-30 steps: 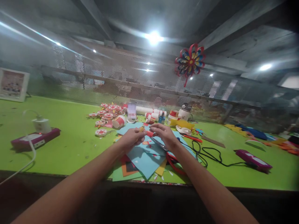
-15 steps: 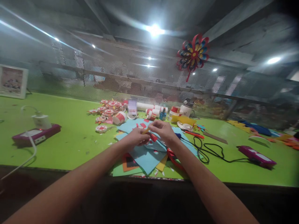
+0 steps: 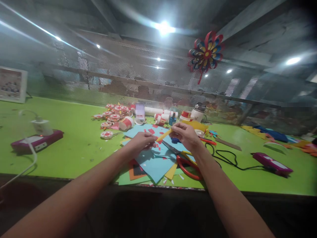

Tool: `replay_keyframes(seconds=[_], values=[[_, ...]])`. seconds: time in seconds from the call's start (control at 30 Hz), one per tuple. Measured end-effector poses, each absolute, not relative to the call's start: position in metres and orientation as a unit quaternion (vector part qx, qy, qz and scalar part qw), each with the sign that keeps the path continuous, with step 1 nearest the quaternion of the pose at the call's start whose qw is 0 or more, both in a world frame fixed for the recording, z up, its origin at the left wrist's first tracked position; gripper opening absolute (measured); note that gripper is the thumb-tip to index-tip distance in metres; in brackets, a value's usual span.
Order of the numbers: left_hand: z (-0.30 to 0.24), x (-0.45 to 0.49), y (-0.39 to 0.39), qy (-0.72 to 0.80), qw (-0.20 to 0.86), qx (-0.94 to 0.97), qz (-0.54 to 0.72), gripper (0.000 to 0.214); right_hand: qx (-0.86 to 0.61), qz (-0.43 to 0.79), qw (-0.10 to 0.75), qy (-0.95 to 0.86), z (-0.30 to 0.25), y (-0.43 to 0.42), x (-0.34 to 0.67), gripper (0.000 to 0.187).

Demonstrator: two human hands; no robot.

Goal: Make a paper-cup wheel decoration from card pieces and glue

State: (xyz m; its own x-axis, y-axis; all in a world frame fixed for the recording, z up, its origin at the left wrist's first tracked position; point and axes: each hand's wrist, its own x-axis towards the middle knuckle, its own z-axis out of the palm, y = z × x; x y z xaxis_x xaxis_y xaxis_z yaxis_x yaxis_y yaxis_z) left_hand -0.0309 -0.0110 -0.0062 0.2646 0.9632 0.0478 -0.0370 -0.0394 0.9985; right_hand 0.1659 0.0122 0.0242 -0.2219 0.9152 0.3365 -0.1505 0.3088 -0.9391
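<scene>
Yellow strip [image 3: 163, 136] spans the gap between our hands, slanting above the blue paper [image 3: 155, 170]. Left hand [image 3: 144, 142] curled nearly closed, pinching its lower end; right hand [image 3: 185, 133] half-curled, fingertips pinching the upper end. Step in hand, we judge: straightening or positioning the strip. Next move calls for light, even grip, clear of the scissors [image 3: 177, 151] lying below.

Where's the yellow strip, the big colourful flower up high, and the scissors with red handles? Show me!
Yellow strip [image 3: 163, 135]: head view, middle of its length.
Colourful flower [image 3: 207, 54]: head view, its yellow centre.
Scissors [image 3: 179, 160]: head view, red handle, near the blades.
</scene>
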Motion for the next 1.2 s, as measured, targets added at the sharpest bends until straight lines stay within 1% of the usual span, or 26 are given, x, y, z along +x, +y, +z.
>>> replay_keyframes(seconds=[0.4, 0.73, 1.03, 1.2], values=[[-0.006, -0.027, -0.013, 0.415, 0.544, 0.592, 0.426, 0.011, -0.357, 0.454, 0.524, -0.626, 0.020, 0.012, 0.157, 0.025], [-0.005, -0.027, -0.015, 0.414, 0.545, 0.599, 0.415, 0.015, -0.390, 0.410, 0.501, -0.655, 0.020, 0.009, 0.154, 0.022], [-0.006, -0.028, -0.015, 0.410, 0.543, 0.610, 0.406, 0.010, -0.387, 0.399, 0.510, -0.656, 0.019, 0.013, 0.152, 0.021], [-0.007, -0.029, -0.014, 0.408, 0.543, 0.609, 0.411, 0.013, -0.381, 0.413, 0.513, -0.649, 0.019, 0.012, 0.151, 0.020]])
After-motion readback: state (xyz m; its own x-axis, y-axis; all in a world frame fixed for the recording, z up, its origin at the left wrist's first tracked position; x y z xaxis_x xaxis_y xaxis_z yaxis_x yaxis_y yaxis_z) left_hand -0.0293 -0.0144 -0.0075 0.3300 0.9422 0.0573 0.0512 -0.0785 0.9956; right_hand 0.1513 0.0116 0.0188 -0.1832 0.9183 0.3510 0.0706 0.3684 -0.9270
